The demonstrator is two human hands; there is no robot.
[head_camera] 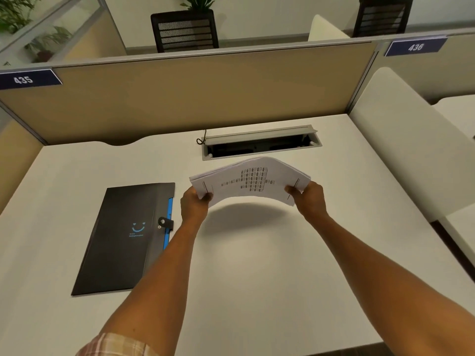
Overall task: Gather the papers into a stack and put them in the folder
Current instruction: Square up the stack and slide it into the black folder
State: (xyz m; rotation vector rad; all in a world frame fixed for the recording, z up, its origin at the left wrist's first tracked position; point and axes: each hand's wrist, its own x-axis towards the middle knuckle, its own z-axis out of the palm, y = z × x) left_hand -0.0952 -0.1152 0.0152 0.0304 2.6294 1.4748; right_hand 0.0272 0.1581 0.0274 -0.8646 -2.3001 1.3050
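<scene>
Off to my left the black folder [123, 237] lies flat and shut on the desk [257, 265], long axis running away from me and leaning right, its blue opening edge and snap tab facing my arms. My left hand [194, 205] is much the nearer to it, closed on the left end of the papers [250, 179]. The stack hangs bowed above the desk, long axis left to right, and my right hand [309, 200] pinches its other end, well apart from the folder

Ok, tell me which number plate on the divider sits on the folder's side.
The plate reading 435, far left above the black folder; 436 is far right.
</scene>
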